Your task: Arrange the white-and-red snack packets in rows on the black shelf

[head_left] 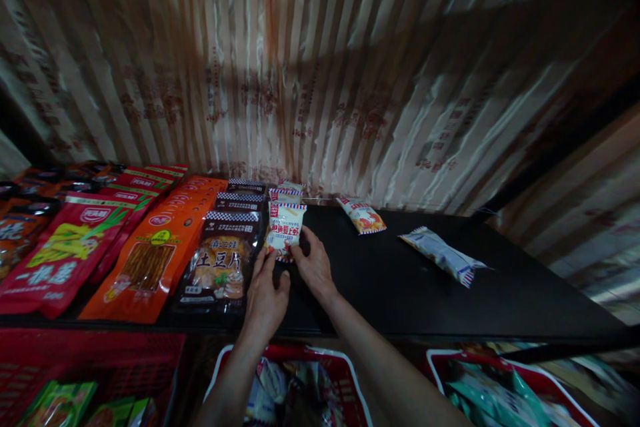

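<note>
You have a small white bag (285,225) on the black shelf (395,287).
On the left are red bags (55,267), orange bags (173,240) and dark bags (220,260); then your left hand (267,299) touches the small white bag's bottom left, but I can't tell if it grips; your right hand (315,268) pinches its right edge; farther right, two loose bags (364,215) lie apart.

Head-mounted view over a black shelf (400,297)

Single camera on the wearer's head, facing forward and down across the shelf to the pleated curtain (310,73) behind; left hand (267,297) and right hand (315,267) lie close, near mid-frame, with red baskets (346,381) cut off below.
</note>
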